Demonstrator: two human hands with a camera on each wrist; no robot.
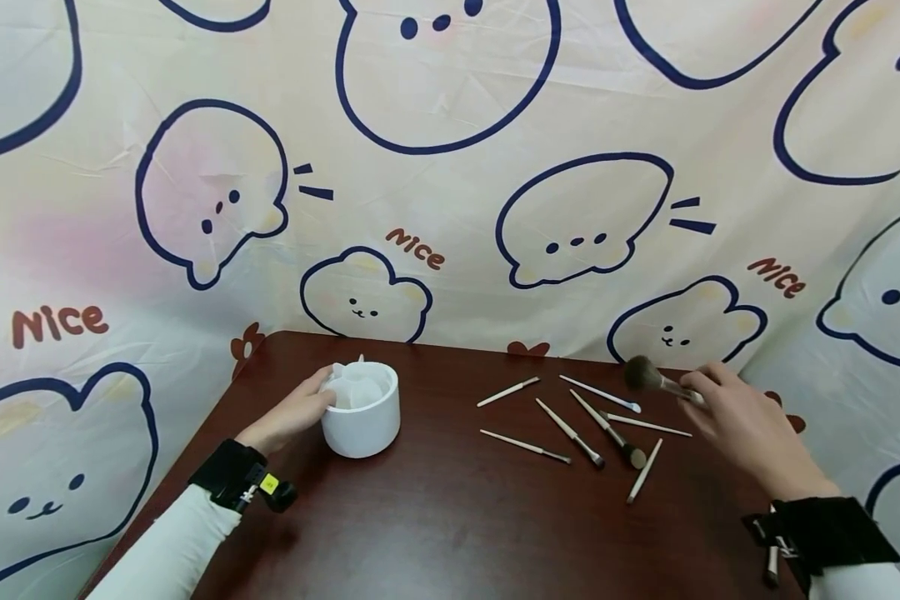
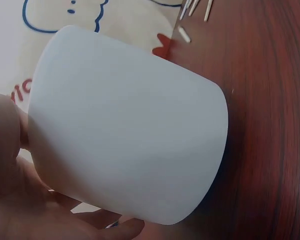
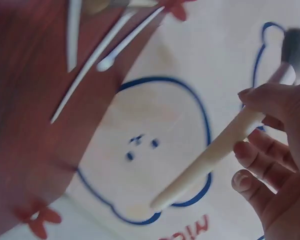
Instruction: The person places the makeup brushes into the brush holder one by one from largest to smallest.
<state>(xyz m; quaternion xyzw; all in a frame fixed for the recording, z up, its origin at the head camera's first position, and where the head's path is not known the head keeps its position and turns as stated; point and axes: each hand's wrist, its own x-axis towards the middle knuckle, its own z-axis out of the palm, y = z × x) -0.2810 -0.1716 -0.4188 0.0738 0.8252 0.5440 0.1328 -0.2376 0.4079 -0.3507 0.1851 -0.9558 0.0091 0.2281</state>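
My left hand (image 1: 292, 410) grips the side of a round white brush holder (image 1: 362, 432) at the left of the table. Dividers show inside its top in the head view. In the left wrist view the holder's smooth wall (image 2: 130, 125) fills the middle, with fingers curled along its lower side. My right hand (image 1: 742, 429) pinches a large makeup brush (image 1: 648, 377) over the table's far right side. Its dark fluffy bristles point left in the head view. The right wrist view shows its pale tapered handle (image 3: 205, 162) between thumb and fingers.
Several slimmer makeup brushes lie scattered on the dark wooden table (image 1: 420, 517), including one with a broad brown head (image 1: 633, 456). Another brush (image 1: 772, 567) lies under the right wrist. A cartoon-printed cloth (image 1: 450, 200) hangs behind the table and along its sides.
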